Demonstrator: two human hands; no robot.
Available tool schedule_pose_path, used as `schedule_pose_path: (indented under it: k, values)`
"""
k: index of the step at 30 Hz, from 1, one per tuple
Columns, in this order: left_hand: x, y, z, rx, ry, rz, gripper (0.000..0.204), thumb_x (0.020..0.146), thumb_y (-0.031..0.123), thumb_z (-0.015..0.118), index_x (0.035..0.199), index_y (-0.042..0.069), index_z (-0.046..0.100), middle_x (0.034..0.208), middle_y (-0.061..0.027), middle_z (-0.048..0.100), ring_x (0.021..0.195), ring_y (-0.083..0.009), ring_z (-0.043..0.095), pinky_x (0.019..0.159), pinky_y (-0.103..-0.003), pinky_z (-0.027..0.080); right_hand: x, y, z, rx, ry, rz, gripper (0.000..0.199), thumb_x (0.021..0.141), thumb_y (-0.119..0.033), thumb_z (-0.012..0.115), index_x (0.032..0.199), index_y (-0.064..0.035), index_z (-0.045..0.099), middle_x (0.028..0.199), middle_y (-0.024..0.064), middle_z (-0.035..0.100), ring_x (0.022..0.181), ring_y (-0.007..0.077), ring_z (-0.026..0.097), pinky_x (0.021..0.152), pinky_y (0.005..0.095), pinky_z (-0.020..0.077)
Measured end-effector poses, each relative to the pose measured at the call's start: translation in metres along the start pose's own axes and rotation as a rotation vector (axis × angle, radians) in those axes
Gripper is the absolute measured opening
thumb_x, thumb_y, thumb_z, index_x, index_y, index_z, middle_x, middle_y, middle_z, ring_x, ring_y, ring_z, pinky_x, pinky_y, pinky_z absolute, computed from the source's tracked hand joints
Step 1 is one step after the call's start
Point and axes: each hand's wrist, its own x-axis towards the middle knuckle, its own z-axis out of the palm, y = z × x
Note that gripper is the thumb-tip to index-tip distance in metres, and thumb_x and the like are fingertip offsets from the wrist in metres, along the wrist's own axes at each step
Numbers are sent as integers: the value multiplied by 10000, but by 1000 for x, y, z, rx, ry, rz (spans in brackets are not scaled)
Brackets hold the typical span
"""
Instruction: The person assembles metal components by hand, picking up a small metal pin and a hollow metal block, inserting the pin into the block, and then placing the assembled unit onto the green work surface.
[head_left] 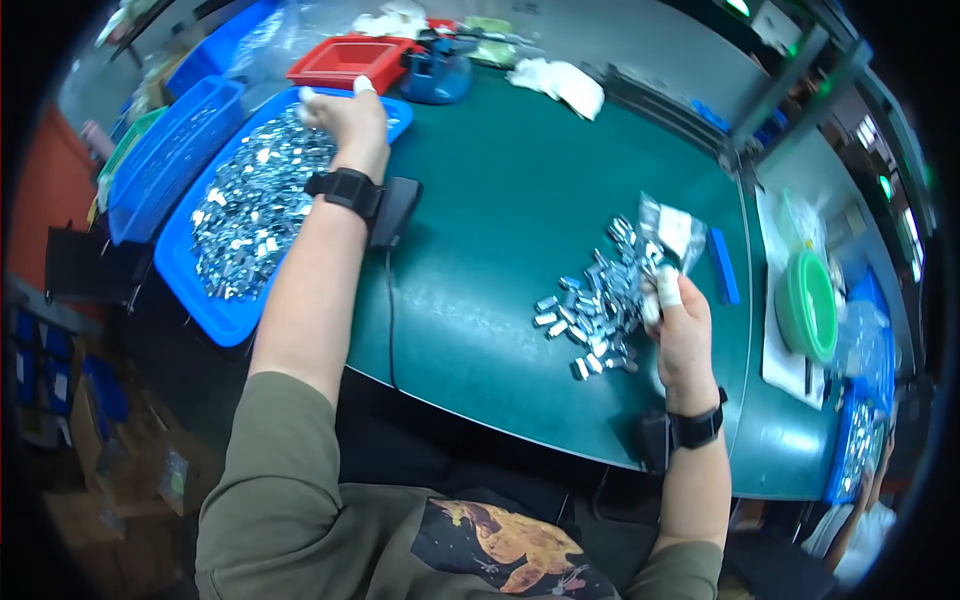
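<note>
My left hand (352, 122) is over the far end of a blue tray (222, 322) heaped with small shiny metal pieces (255, 205). White covers are on its fingertips; its thumb stands apart from the fingers, and nothing shows between them. On the green table, my right hand (685, 335) is closed at the right edge of a loose pile of short metal pieces (598, 305). Its thumb, also white-tipped, presses toward the fingers; what they hold, if anything, blends into the pile. A clear plastic bag (672, 232) with a white label lies just beyond that hand.
Red trays (350, 62) and a blue container (437, 78) stand at the back. A blue strip (723, 267) lies right of the bag. Farther right is a green bowl (808, 305). A black cable (391, 320) runs off the table's front edge. Another person's arm shows at lower right.
</note>
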Motion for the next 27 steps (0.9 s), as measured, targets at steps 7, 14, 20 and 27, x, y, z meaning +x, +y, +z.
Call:
schedule_pose_path:
  k: [7, 14, 20, 27]
  values:
    - [-106, 60, -31, -211, -1584, 259, 341, 718, 224, 665, 984, 23, 596, 967, -116, 599, 851, -211, 575, 743, -310, 453, 5, 1, -4, 53, 1, -8, 250, 911, -251, 434, 867, -39, 559, 595, -56, 436, 482, 19, 328, 423, 165, 230]
    - [-142, 78, -59, 73, -2088, 623, 223, 719, 157, 673, 877, 14, 605, 812, -93, 613, 697, -169, 584, 641, -282, 462, 2, 1, 1, 51, -3, -7, 214, 905, -221, 451, 898, -33, 555, 624, -51, 455, 502, 19, 338, 439, 164, 243]
    - [-157, 80, -64, -397, -1928, -14, 124, 783, 42, 599, 900, 11, 571, 814, -58, 601, 721, -114, 567, 645, -233, 465, 3, 9, 2, -174, -67, -145, 160, 890, -176, 487, 900, -27, 544, 665, -36, 481, 549, 21, 387, 487, 169, 304]
    - [-175, 85, -72, -590, -1881, -127, 111, 758, 14, 623, 863, 16, 589, 781, -46, 606, 698, -102, 572, 639, -220, 477, 2, 8, 0, -320, -53, -248, 149, 887, -165, 494, 886, -23, 539, 645, -42, 479, 553, 30, 404, 505, 175, 332]
